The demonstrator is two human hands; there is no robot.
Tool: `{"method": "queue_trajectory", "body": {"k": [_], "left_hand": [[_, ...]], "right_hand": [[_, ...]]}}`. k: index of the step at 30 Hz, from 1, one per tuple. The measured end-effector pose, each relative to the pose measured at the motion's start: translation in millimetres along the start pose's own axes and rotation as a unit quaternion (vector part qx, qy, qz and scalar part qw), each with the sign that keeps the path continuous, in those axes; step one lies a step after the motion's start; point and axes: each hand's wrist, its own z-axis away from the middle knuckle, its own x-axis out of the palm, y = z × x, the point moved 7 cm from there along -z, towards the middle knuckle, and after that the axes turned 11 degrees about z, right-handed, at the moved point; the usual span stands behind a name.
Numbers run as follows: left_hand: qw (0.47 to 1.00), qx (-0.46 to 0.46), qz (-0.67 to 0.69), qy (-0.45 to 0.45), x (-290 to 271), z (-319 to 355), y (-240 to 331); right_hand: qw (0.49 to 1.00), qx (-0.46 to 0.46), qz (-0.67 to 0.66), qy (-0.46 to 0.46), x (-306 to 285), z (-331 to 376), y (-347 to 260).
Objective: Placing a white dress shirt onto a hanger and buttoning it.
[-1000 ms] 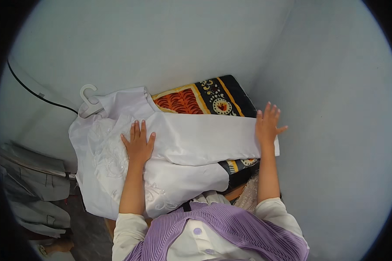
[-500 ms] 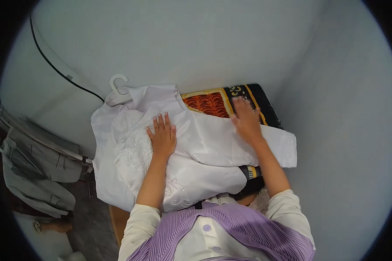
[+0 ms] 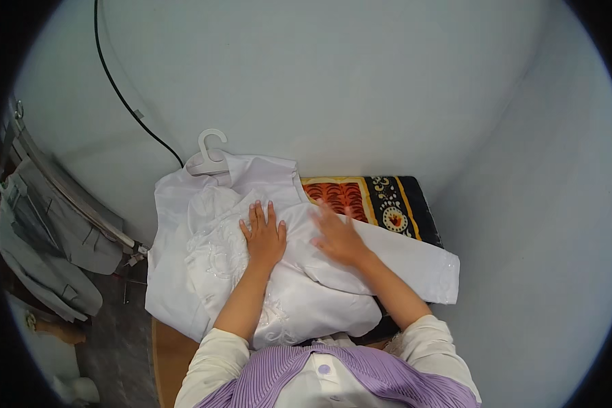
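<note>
Lying before me in the head view, the long white satin garment with embroidered pattern (image 3: 306, 289) covers most of the surface. Under it is a folded cloth, black, yellow and red-orange (image 3: 391, 202), and below on the left appears the curved brown edge of a table (image 3: 170, 350). Behind stands a plain pale grey wall (image 3: 353, 81), along which a thin black cable (image 3: 125, 104) comes down toward the garment's collar. In the collar sits a white plastic hanger (image 3: 211, 164), its hook outside. To the left, grey tailored garments (image 3: 81, 241) hang near a metal rail (image 3: 109, 228), above a dark grey floor (image 3: 119, 340).

My left hand (image 3: 265, 238) lies flat on the embroidered front, its fingers spread and gripping nothing. My right hand (image 3: 340, 236) is over the sleeve side, its fingers also apart; they are blurred, so I cannot tell whether they press the satin. The garment's lower part is hidden by my arms and body. A brown shape (image 3: 58, 331) at lower left I cannot make out.
</note>
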Motion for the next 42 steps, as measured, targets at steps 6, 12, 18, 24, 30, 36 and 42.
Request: {"method": "queue_trajectory", "body": {"k": [6, 12, 18, 24, 30, 36, 42], "left_hand": [[0.999, -0.004, 0.031, 0.019, 7, -2, -9], [0.999, -0.003, 0.03, 0.032, 7, -5, -9], [0.998, 0.005, 0.029, 0.046, 8, -4, -10], [0.998, 0.007, 0.043, 0.041, 7, -3, -11], [0.999, -0.02, 0.028, 0.004, 10, -5, -15], [0.998, -0.04, 0.038, -0.035, 4, -14, -14], [0.997, -0.057, 0.031, -0.051, 2, -14, -12]], "right_hand": [[0.997, -0.021, 0.002, -0.073, 43, -39, -9], [0.994, 0.087, 0.014, -0.061, 34, -47, -3], [0.968, 0.226, 0.104, 0.001, 31, -54, 16], [0.971, 0.155, 0.106, -0.15, 44, -58, 11], [0.999, 0.014, 0.006, -0.043, 24, -26, -31], [0.945, 0.263, 0.148, -0.125, 18, 88, 87], [0.885, 0.44, 0.152, 0.026, -83, 143, 111]]}}
